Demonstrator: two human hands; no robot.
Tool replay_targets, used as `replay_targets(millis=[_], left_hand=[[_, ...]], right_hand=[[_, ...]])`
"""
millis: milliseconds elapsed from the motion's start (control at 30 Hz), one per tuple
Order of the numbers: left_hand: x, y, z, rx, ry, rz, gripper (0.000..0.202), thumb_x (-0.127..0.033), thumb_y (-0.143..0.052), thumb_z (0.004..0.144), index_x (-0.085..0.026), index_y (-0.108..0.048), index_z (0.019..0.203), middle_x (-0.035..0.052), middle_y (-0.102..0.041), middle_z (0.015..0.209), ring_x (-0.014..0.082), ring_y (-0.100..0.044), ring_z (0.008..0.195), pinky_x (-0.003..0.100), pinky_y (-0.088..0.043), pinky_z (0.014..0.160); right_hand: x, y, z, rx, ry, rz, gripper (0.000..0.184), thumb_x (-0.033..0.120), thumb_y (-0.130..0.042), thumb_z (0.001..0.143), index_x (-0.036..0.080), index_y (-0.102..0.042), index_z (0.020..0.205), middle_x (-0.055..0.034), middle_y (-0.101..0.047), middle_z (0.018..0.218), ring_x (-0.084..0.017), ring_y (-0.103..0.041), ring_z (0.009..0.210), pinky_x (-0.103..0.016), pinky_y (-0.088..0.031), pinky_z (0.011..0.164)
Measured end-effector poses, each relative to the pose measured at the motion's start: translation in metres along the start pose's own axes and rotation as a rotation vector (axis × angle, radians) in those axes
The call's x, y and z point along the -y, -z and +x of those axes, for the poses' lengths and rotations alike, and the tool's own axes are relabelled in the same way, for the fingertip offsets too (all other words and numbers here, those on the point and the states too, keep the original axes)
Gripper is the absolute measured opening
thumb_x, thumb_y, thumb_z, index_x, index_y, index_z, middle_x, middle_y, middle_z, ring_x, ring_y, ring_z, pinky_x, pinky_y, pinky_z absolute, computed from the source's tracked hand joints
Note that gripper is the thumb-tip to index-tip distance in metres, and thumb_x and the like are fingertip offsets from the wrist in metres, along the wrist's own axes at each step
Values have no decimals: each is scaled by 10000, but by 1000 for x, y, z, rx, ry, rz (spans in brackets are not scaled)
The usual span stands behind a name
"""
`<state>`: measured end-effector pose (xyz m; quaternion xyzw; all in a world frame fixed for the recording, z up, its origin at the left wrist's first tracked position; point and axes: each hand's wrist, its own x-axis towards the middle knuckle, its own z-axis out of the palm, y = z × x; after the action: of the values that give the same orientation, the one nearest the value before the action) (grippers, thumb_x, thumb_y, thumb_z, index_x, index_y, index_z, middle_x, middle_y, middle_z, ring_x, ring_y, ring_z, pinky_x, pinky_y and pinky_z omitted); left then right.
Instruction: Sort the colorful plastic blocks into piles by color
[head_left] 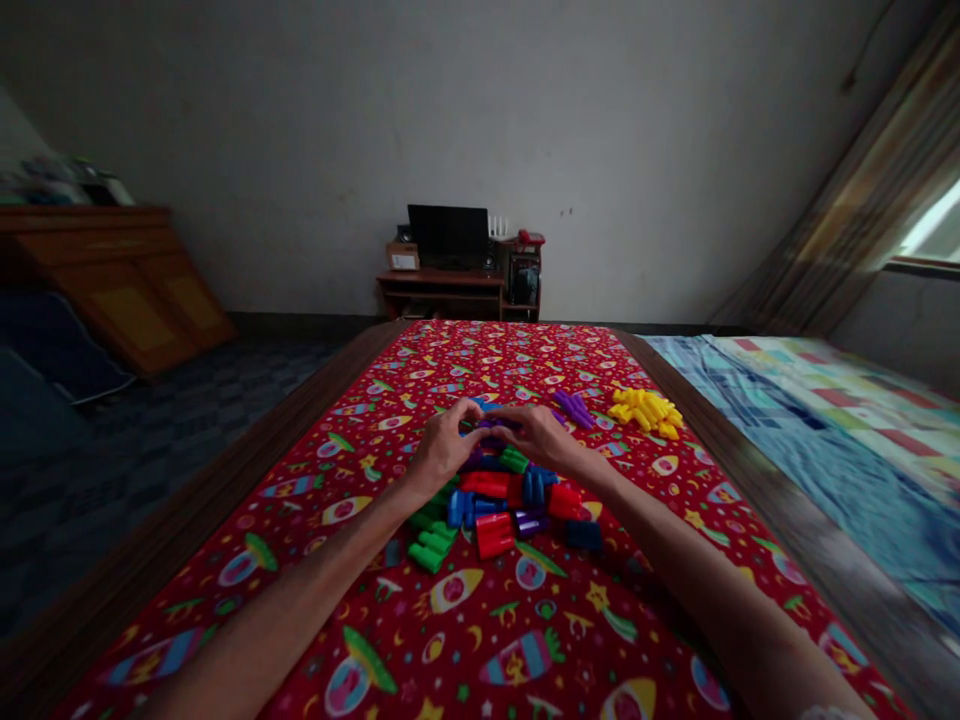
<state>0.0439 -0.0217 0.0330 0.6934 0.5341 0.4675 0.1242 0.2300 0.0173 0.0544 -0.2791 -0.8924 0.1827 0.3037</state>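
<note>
My left hand (442,447) and my right hand (538,437) meet above a loose heap of plastic toy blocks. Between their pinched fingertips is a small purple block (490,423), partly covered by the fingers. Below them lie a red block (495,536), a green block (433,547), a blue block (534,487), a second purple block (531,522) and several more in the same colours. A bit of blue shows just behind the fingertips; whether it is held or lying on the cloth, I cannot tell.
Beyond my right hand are a few purple pieces (576,409) and a pile of yellow blocks (646,410). A red patterned cloth (450,660) covers the wooden table. A bed (825,430) stands along the right side, a cabinet (127,280) at left, and a desk with a monitor (448,237) ahead.
</note>
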Motion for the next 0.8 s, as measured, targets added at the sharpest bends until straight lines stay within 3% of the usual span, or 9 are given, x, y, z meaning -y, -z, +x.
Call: replay_targets(millis=[100,233,367,500,600,667,800], left_hand=[[-5,-1,-1,14,1,-92,145,-304,-637,759,-207,-546,817,10,-675,806,185,-670,763,302,-531,721],[-1,2,1,18,61,-138,118,-273,-614,748,-203,-529,793,0,-649,751,179,-667,730,306,-534,710],[6,9,6,11,94,-180,162,-314,-633,723,-197,-539,785,0,-645,732,178,-667,717,302,-537,690],[13,9,10,2,114,-233,231,-362,-651,698,-195,-559,829,21,-679,776,200,-687,769,310,-539,694],[15,7,10,13,130,-231,271,-394,-665,687,-193,-575,845,38,-698,800,220,-695,804,320,-540,695],[13,6,9,18,133,-230,283,-407,-675,685,-189,-582,839,45,-704,807,223,-698,806,327,-546,705],[2,5,6,31,114,-227,290,-429,-679,709,-186,-606,850,53,-713,853,225,-695,842,334,-555,738]], right_hand=[[0,5,-2,-6,-19,-22,264,311,-553,893,120,-721,963,-25,-668,682,-94,-517,559,-200,-327,555],[-17,18,-1,8,-79,-31,293,314,-509,900,122,-710,807,0,-613,626,-87,-483,554,-199,-301,549],[-52,30,-5,-203,-238,-145,316,336,-483,899,128,-700,800,-14,-630,652,-108,-517,588,-210,-331,579],[-88,42,-16,-352,-356,-325,299,354,-510,871,134,-710,905,-69,-688,732,-167,-572,666,-256,-404,656],[-86,48,-18,-446,-360,-409,299,333,-508,869,136,-716,957,-118,-713,833,-207,-613,772,-288,-431,725],[-68,46,-13,-381,-332,-337,321,343,-478,899,141,-727,919,-100,-710,809,-192,-621,754,-265,-425,698],[-17,28,1,1,-168,41,331,349,-473,919,135,-726,913,-21,-678,702,-125,-581,625,-209,-382,586]])
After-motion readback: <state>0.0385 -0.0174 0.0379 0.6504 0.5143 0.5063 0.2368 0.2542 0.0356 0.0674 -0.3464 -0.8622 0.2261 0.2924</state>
